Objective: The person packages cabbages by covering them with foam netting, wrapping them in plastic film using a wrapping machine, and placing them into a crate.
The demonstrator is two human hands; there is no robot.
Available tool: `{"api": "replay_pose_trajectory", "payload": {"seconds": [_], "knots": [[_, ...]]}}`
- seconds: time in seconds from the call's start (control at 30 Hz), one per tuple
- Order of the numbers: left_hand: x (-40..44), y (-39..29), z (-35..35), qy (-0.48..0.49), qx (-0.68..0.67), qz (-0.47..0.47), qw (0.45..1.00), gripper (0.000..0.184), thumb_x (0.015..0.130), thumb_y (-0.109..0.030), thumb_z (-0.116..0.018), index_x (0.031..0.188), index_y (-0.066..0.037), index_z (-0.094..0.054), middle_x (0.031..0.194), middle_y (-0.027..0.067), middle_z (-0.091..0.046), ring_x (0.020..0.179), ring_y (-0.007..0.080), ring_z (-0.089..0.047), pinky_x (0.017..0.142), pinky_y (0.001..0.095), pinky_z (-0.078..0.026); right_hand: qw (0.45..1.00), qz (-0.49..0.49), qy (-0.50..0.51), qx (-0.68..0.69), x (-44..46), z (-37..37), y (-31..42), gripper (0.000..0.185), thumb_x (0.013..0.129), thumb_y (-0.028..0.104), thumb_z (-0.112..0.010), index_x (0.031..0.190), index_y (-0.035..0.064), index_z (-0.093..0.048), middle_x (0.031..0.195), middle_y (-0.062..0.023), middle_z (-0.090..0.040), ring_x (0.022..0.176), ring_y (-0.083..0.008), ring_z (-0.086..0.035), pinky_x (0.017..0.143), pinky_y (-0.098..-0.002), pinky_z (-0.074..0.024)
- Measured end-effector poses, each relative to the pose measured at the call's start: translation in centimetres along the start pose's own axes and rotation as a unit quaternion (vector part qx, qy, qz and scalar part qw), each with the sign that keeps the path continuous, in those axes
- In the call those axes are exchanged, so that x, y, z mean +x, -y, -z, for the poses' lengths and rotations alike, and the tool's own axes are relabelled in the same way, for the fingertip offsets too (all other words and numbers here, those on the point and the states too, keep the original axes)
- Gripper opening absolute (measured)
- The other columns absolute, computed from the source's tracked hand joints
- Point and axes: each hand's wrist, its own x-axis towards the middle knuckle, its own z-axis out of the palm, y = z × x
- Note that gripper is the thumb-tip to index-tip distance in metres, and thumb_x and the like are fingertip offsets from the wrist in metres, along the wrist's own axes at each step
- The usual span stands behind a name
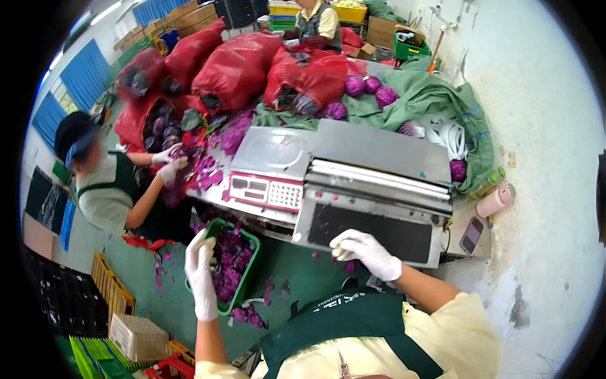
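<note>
My left hand [201,275], in a white glove, is raised beside the green crate [251,265] of purple cabbage leaves [230,262]. Its fingers are loosely bent and apart, and no object shows in them. Over the front edge of the wrapping machine [379,215] is my right hand [366,252], also gloved. Its fingers are curled together; whatever they may hold cannot be made out. Left of the machine stands a scale [268,167] with a bare metal plate and a red keypad panel.
A co-worker [104,183] handles purple cabbage at the left. Red sacks [237,69] line the table's back, with another person [315,22] beyond. Whole cabbages [386,96] lie on green cloth [429,95]. A phone [471,235] and pink bottle [495,201] are at right. Leaf scraps litter the floor.
</note>
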Motion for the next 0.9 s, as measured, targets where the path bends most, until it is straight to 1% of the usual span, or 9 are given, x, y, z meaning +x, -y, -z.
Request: {"api": "replay_pose_trajectory", "payload": {"seconds": [0.07,0.17,0.33,0.5,0.57,0.67,0.73,0.77,0.9], "knots": [[4.8,0.4,-6.6,0.1,-0.04,-0.023,0.994,0.037,0.095,-0.014,-0.056,0.129,0.0,-0.053,0.114,0.0089,-0.061,0.104,0.0151,-0.057,0.093,0.0268,-0.042,0.997,0.028,-0.067,0.011,-1.2,5.2,1.5,0.022,0.096,0.017,-0.049,0.105,0.0022,-0.062,0.094,-0.0066,-0.065,0.086,-0.0119,-0.062,0.083,-0.0278,-0.0513],[12.2,-0.1,-15.4,0.21,0.011,-0.037,0.977,0.041,0.093,-0.019,-0.06,0.13,-0.003,-0.052,0.112,0.0081,-0.061,0.105,0.0137,-0.055,0.09,0.0259,-0.042,0.986,0.073,-0.148,0.023,-3.1,11.0,3.0,0.022,0.095,0.018,-0.051,0.106,0.0012,-0.061,0.093,-0.0069,-0.065,0.085,-0.0134,-0.063,0.082,-0.0285,-0.0518],[22.4,-0.1,-30.7,0.307,0.107,-0.141,0.935,0.041,0.091,-0.02,-0.062,0.128,-0.005,-0.054,0.105,0.0086,-0.064,0.096,0.0141,-0.058,0.085,0.0275,-0.046,0.945,0.101,-0.309,0.05,-6.3,18.1,3.8,0.019,0.095,0.015,-0.05,0.104,0.002,-0.062,0.092,-0.0067,-0.065,0.081,-0.0122,-0.062,0.079,-0.0263,-0.0507],[22.8,1.0,-47.5,0.453,0.056,-0.204,0.866,0.032,0.089,-0.024,-0.063,0.117,-0.008,-0.061,0.095,0.0062,-0.067,0.087,0.0136,-0.061,0.081,0.0282,-0.049,0.889,0.128,-0.436,0.065,-9.0,22.3,4.0,0.016,0.096,0.013,-0.051,0.103,0.0025,-0.061,0.092,-0.0049,-0.065,0.081,-0.0117,-0.062,0.077,-0.0264,-0.0513],[20.2,-0.9,-52.8,0.546,0.095,-0.243,0.796,0.03,0.092,-0.016,-0.059,0.12,-0.005,-0.06,0.102,0.0034,-0.064,0.091,0.0107,-0.058,0.086,0.0259,-0.047,0.869,0.118,-0.48,0.031,-9.7,24.4,4.4,0.018,0.095,0.016,-0.053,0.104,0.0025,-0.06,0.09,-0.0053,-0.064,0.08,-0.0109,-0.061,0.076,-0.0254,-0.0504],[18.5,0.4,-61.4,0.631,0.034,-0.188,0.752,0.027,0.092,-0.015,-0.058,0.117,-0.005,-0.062,0.101,0.0043,-0.066,0.091,0.0125,-0.06,0.086,0.0262,-0.047,0.862,0.097,-0.496,-0.042,-9.0,28.5,8.2,0.02,0.095,0.016,-0.051,0.107,0.0022,-0.06,0.095,-0.0056,-0.064,0.088,-0.0119,-0.061,0.081,-0.0267,-0.0499],[19.5,3.5,-67.7,0.676,0.009,-0.018,0.736,0.026,0.092,-0.013,-0.056,0.115,-0.005,-0.063,0.101,0.0065,-0.067,0.093,0.0147,-0.061,0.087,0.0273,-0.047,0.868,0.108,-0.477,-0.088,-6.7,31.6,11.3,0.022,0.096,0.016,-0.049,0.109,0.0015,-0.059,0.1,-0.0066,-0.064,0.094,-0.0128,-0.061,0.085,-0.0275,-0.0488],[21.0,7.3,-71.1,0.631,0.031,-0.077,0.772,0.026,0.091,-0.017,-0.053,0.108,-0.003,-0.066,0.1,0.0132,-0.068,0.094,0.0215,-0.063,0.086,0.0317,-0.048,0.876,0.124,-0.456,-0.098,-5.1,33.5,12.7,0.023,0.096,0.015,-0.047,0.11,0.0012,-0.059,0.103,-0.007,-0.063,0.097,-0.0132,-0.061,0.088,-0.0277,-0.0481],[24.7,9.5,-74.5,0.422,0.199,-0.17,0.868,0.045,0.086,-0.025,-0.058,0.125,-0.002,-0.055,0.115,0.0233,-0.062,0.107,0.0378,-0.058,0.094,0.0407,-0.046,0.927,0.096,-0.352,-0.084,4.1,42.3,14.8,0.025,0.095,0.012,-0.046,0.113,0.0022,-0.061,0.104,-0.0055,-0.065,0.094,-0.0115,-0.062,0.085,-0.0246,-0.0475]]}}
